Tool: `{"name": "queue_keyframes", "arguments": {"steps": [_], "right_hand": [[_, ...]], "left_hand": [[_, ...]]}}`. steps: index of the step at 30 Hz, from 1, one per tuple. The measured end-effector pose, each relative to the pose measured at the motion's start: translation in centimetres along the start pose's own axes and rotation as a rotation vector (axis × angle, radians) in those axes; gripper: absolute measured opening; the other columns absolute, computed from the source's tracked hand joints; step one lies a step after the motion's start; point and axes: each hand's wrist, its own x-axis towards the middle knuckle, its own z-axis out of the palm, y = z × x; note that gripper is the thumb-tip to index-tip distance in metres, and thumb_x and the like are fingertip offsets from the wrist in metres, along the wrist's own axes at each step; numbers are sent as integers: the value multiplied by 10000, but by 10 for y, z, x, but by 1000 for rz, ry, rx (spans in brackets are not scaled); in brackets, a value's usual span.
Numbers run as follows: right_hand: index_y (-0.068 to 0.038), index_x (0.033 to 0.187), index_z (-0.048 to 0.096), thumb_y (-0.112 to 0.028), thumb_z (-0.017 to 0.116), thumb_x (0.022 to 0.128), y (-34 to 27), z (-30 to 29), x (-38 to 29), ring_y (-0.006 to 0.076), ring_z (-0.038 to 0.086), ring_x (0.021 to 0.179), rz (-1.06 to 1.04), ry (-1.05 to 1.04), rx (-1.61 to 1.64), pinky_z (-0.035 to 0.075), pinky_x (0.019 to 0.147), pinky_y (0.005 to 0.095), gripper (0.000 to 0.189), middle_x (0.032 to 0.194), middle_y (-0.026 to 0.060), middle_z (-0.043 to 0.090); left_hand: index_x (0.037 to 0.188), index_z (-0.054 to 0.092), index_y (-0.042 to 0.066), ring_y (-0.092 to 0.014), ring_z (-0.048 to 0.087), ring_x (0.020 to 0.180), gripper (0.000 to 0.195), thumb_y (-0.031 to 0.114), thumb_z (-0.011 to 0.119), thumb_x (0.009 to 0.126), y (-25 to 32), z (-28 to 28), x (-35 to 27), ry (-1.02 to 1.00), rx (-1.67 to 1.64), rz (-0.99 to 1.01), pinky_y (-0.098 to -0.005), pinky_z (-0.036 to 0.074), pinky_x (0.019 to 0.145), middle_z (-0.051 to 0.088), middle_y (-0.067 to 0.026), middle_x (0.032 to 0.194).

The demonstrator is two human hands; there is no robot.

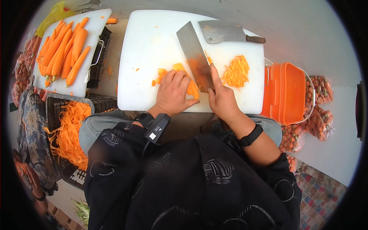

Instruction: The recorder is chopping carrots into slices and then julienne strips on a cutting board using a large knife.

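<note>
My left hand (174,91) presses down on sliced carrot (193,89) on a white cutting board (143,37). Some carrot pieces (156,81) stick out past its fingers on the left. In my right hand (224,99) is a cleaver (191,43), its broad blade slanting away from me just right of the sliced carrot. The index finger lies along the blade, and the handle is hidden in the grip. Orange bits cling to or reflect in the blade. A pile of carrot shreds (237,72) lies right of the blade. A second cleaver (222,31) with a dark handle rests at the board's far right.
Peeled carrots (64,51) lie on another white board (77,89) at left. Below it, a black crate (54,105) holds carrot peelings (72,132). An orange bucket (291,95) stands at right beside bagged carrots (319,120). Another person's hand (33,178) shows at lower left.
</note>
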Motion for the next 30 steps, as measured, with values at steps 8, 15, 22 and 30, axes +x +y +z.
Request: {"name": "queue_keyframes", "arguments": {"steps": [8, 15, 22, 30], "right_hand": [[-38, 1463, 224, 57, 558, 775, -2, -4, 1, 397, 605, 645, 35, -40, 9, 489, 598, 438, 771, 789, 253, 615], [-17, 1456, 231, 60, 559, 776, -5, -5, 0, 393, 607, 641, 6, -38, 23, 491, 596, 431, 759, 771, 246, 614], [-16, 1441, 270, 2, 541, 805, -6, -6, -4, 365, 602, 594, -62, -29, -1, 496, 568, 431, 692, 651, 196, 592], [-15, 1443, 260, 4, 545, 801, -4, -6, -7, 374, 602, 602, -59, -26, 13, 499, 584, 439, 703, 656, 201, 592]], "left_hand": [[1039, 576, 65, -328, 434, 1133, 646, 361, 831, 524, 2, 1, -1, 32, 47, 0, -446, 370, 946, 503, -107, 1192], [1034, 575, 59, -337, 427, 1144, 564, 310, 787, 577, 3, 2, 0, 30, 39, 8, -452, 362, 969, 497, -118, 1193], [999, 574, 46, -348, 441, 1125, 503, 272, 776, 598, 1, 1, 1, 40, 0, 38, -440, 381, 959, 505, -132, 1167], [1003, 576, 46, -366, 429, 1146, 549, 291, 811, 572, -4, 3, -1, 27, -39, 29, -455, 378, 958, 489, -154, 1198]]}}
